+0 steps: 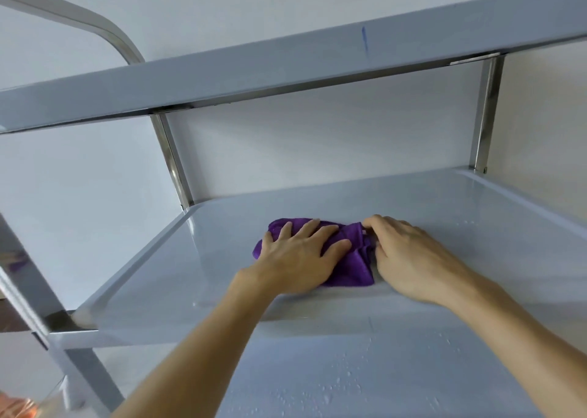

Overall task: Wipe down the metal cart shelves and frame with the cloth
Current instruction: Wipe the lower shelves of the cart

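Left hand (297, 252) flat on purple cloth (352, 259), right hand (409, 255) pinching it, mid-shelf (158, 259), clear of raised rims.

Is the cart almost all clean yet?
Can't tell what's done. Right now both hands work the purple cloth on the middle shelf: left hand flat, right hand pinching. Water drops remain on the lower shelf. The top shelf has a blue mark.

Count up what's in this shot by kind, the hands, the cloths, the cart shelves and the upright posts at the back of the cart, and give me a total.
Bare hands: 2, left hand and right hand
Crumpled purple cloth: 1
Grey metal cart shelves: 2, upper shelf and middle shelf
Shiny steel upright posts at the back: 2, left post and right post
Total: 7
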Motion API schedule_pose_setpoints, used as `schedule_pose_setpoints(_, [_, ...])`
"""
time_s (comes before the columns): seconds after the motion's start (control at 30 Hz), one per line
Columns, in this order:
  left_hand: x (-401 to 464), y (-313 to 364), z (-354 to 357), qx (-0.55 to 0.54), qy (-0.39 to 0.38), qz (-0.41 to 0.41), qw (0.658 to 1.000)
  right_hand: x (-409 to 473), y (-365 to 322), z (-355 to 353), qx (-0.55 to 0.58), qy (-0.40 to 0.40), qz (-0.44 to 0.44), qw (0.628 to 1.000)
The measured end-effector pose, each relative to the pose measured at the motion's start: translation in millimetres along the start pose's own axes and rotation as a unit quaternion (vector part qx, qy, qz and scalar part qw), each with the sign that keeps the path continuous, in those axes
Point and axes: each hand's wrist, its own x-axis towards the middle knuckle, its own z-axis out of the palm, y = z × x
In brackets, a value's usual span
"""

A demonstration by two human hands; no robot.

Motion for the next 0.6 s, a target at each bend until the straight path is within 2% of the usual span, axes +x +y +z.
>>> schedule_pose_setpoints(0.1, [-17.5, 0.2, 1.4, -0.139, 0.051, 0.029, 0.989, 0.8, 1.2, 0.2, 0.03, 0.007, 0.007, 0.999])
schedule_pose_setpoints(0.2, [-44.3, -11.7, 0.3, -0.283, 0.079, 0.075, 0.953, 5.5, 8.1, -0.7, 0.106, 0.033, 0.04, 0.993])
schedule_pose_setpoints(0.27, [-53.7, -23.4, 0.8, -0.334, 0.139, 0.062, 0.93, 8.5, 12.9, -2.3, 0.151, 0.08, 0.071, 0.983])
schedule_pose_setpoints(0.37, [-57.2, -40.8, -1.1, -0.312, 0.241, 0.004, 0.919, 8.4, 12.1, -8.0, 0.193, 0.168, 0.083, 0.963])
schedule_pose_setpoints(0.43, [-57.5, -51.5, 0.0, -0.266, 0.27, -0.02, 0.925, 8.3, -1.5, -15.1, 0.192, 0.198, 0.045, 0.96])
schedule_pose_setpoints(0.5, [-56.7, -59.5, 5.5, -0.237, 0.264, -0.038, 0.934, 7.6, -28.0, -20.2, 0.205, 0.166, -0.027, 0.964])
schedule_pose_setpoints(0.57, [-55.0, -63.8, 13.4, -0.211, 0.235, -0.052, 0.948, 3.9, -60.7, -13.7, 0.194, 0.074, -0.102, 0.973])
schedule_pose_setpoints(0.6, [-54.0, -65.5, 16.4, -0.202, 0.212, -0.058, 0.955, 1.5, -75.0, -5.7, 0.154, 0.021, -0.136, 0.979])
